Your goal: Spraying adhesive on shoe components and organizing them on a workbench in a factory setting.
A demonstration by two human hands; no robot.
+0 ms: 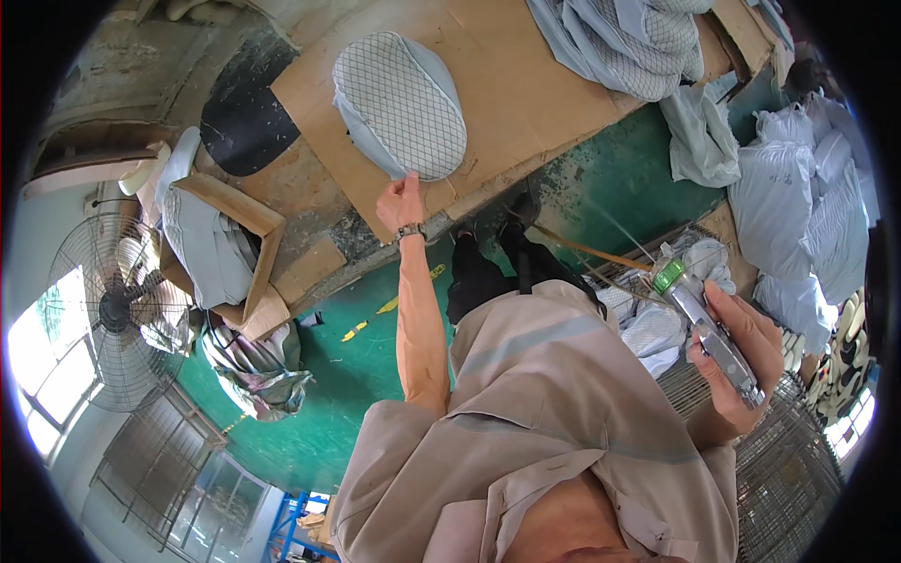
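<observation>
My left hand (402, 202) pinches the near edge of an oval padded piece (402, 103). The piece has a white face with a dark criss-cross pattern and a pale blue-grey cloth border. It lies flat on a brown cardboard sheet (526, 89) on the worktable. Off to the right, away from the table, my right hand (746, 357) is closed around a silver hand tool (704, 324) with a green end. The tool's exact kind is unclear; its green end points up and left.
More criss-cross padded pieces (638, 47) are heaped at the table's far right. White sacks (784, 188) stand beyond them. At left are a black oval sheet (246, 108), an open carton (221, 246) of grey pieces and a caged fan (114, 310). A wire rack (784, 469) is at lower right.
</observation>
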